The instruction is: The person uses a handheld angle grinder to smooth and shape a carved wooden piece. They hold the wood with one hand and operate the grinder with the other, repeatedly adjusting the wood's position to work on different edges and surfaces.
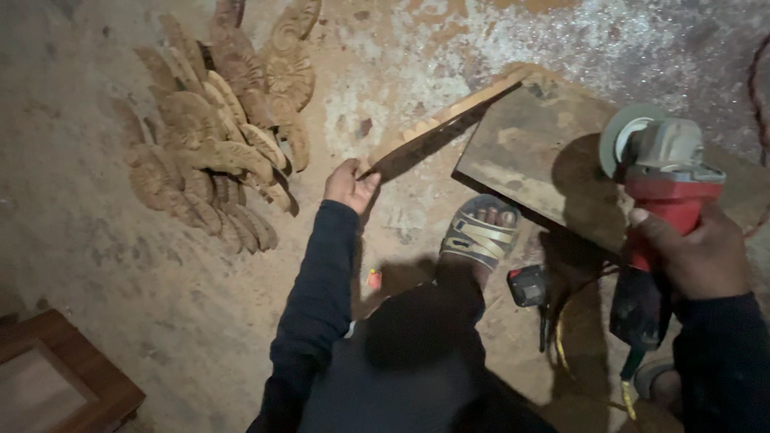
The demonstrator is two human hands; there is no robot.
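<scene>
Fingers (350, 178) of the left hand (349, 186) pinch the lower end of a carved strip (437, 132) pointing toward two o'clock, right hand (702, 252) wrapped around a red grinder (662, 172) over the board (537, 152), bare floor (104, 265) at nine o'clock.

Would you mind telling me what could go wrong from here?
The right hand alone holds the red angle grinder, so it might twist. Its disc hangs close to the sandalled foot, whose toes are bare. The left hand grips only the end of a tilted wooden strip, which may slip.
</scene>
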